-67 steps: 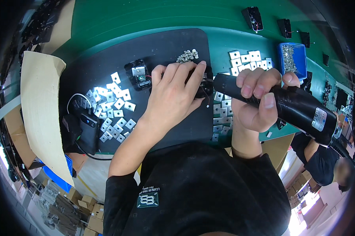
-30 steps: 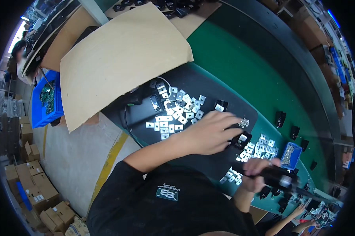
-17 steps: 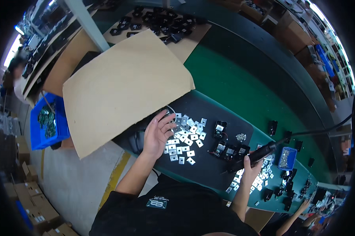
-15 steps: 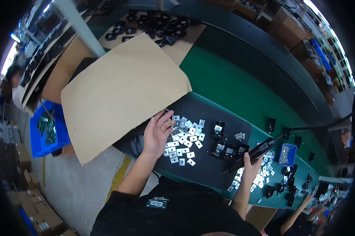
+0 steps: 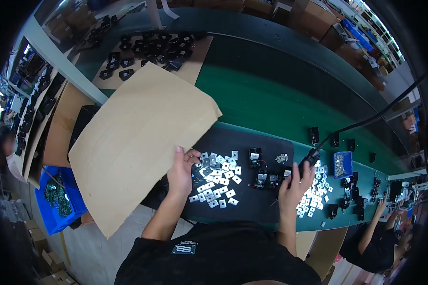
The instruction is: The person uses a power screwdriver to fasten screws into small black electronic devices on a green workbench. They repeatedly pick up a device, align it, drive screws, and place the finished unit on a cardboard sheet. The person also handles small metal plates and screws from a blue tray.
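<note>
Left hand pinched cardboard sheet edge, likely uncovering metal plates; right hand gripped electric screwdriver, ready.

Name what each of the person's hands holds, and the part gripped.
The right hand grips a black corded power tool around its body. The left hand rests among small metal plates; whether it holds one cannot be told.
</note>
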